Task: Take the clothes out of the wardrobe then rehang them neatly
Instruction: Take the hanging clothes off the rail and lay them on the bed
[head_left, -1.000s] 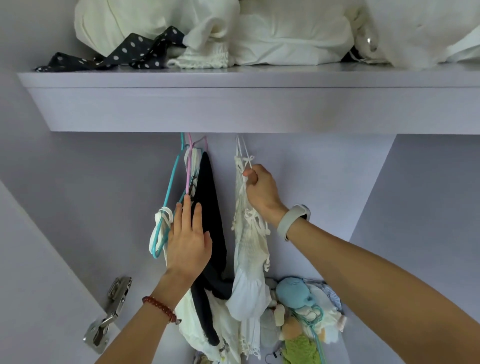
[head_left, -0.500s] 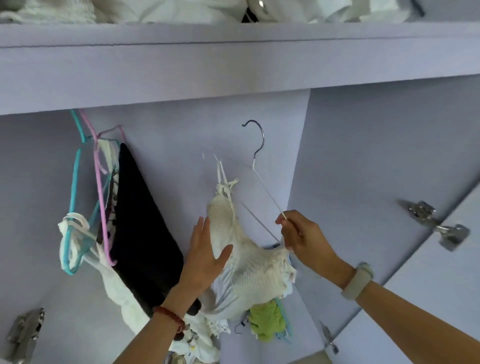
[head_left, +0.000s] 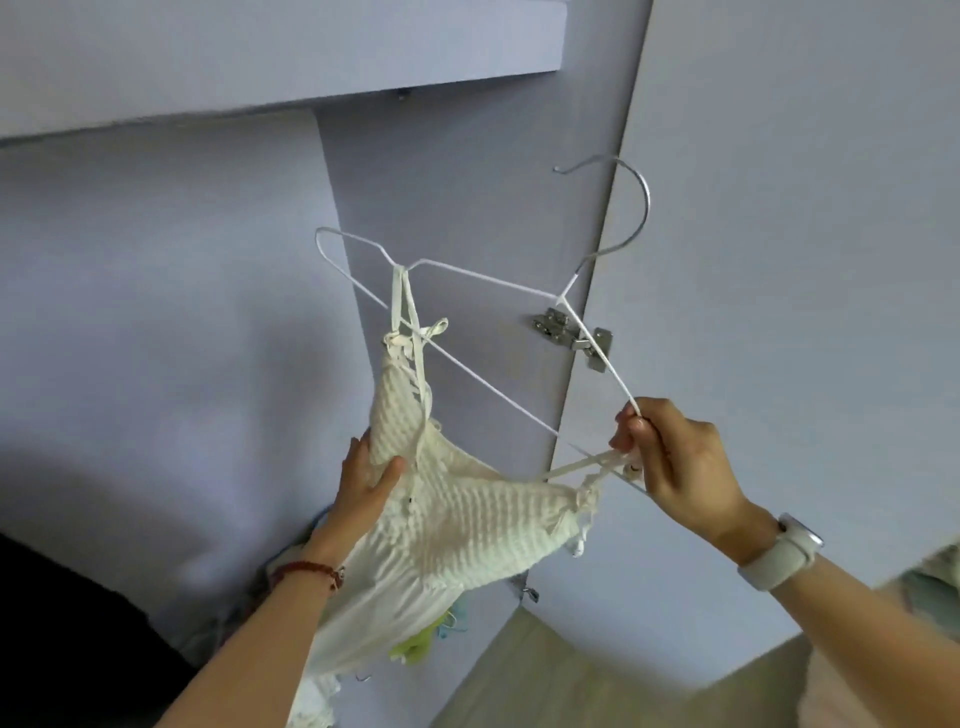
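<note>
A white wire hanger (head_left: 483, 332) is pinched at one end by the right hand (head_left: 675, 462), its fingers curled round the wire and a strap of the cream top (head_left: 457, 514). The top hangs from the hanger between the hands. Its ribbed cloth is gripped by the left hand (head_left: 366, 480), thumb in front. A metal hinge (head_left: 571, 330) is seen above the right hand.

Left hand (head_left: 366, 480): raised at lower centre, forearm extended up from the near edge, thumb and fingers clasped on white fabric. Right hand (head_left: 675, 460): raised at right, forearm extended in from the near right, grip a fingertip pinch on a thin white wire.
</note>
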